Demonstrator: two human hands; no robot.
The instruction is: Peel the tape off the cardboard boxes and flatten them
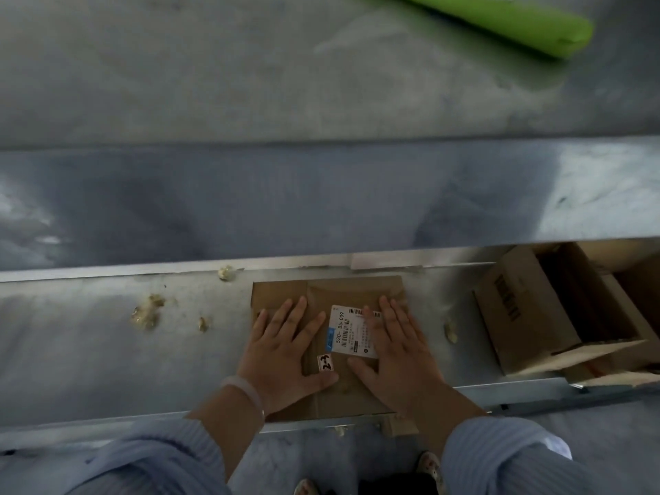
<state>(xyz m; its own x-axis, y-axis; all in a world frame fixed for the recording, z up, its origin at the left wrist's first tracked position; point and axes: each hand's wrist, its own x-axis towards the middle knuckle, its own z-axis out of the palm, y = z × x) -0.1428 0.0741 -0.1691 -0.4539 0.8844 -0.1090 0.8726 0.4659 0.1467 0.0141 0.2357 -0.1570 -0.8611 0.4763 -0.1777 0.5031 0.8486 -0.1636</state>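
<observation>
A small brown cardboard box [343, 294] lies flat on a low metal shelf [107, 351]. A white shipping label [351, 334] and a small white sticker [326, 362] are stuck on its top. My left hand [285, 348] presses flat on the left half of the box, fingers straight and spread. My right hand [396, 351] presses flat on the right half, partly covering the label. The near edge of the box is hidden by my wrists.
An open cardboard box [528, 316] lies on its side at the right end of the shelf. Yellowish residue blobs [148, 310] dot the shelf to the left. A metal table [285, 83] above carries a green roll [507, 19] at the far right.
</observation>
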